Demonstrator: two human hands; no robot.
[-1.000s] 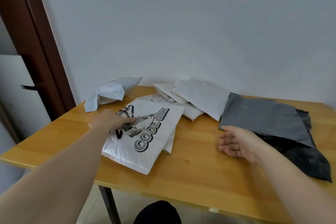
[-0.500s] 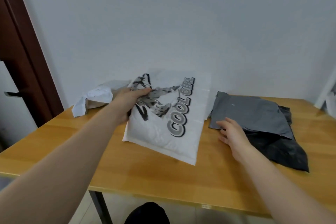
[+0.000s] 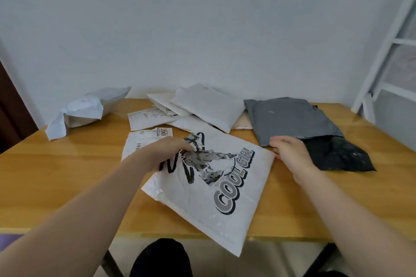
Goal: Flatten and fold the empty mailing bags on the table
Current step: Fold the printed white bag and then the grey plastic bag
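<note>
1. The printed bag (image 3: 211, 184) lies on the table (image 3: 67, 177) in front of the person, turned at an angle, its near corner hanging past the table's front edge.
2. The left hand (image 3: 171, 153) grips the bag at its far left corner, fingers curled onto the printed face. The right hand (image 3: 290, 153) touches the bag's right corner; its fingers look relaxed, and whether they pinch the edge I cannot tell.
3. To do the step well, I judge it best to slide the bag fully onto the wood, square it to the edge, then press outward from the middle to push out trapped air before creasing.
4. A label sheet (image 3: 144, 141) lies partly under the left forearm and could get dragged along.
5. The grey bag (image 3: 290, 119) and black bag (image 3: 337, 153) sit just beside the right hand, crowding that side.
6. White bags (image 3: 207, 105) are heaped near the wall; a crumpled bag (image 3: 83, 110) sits well apart at the far left.
</note>
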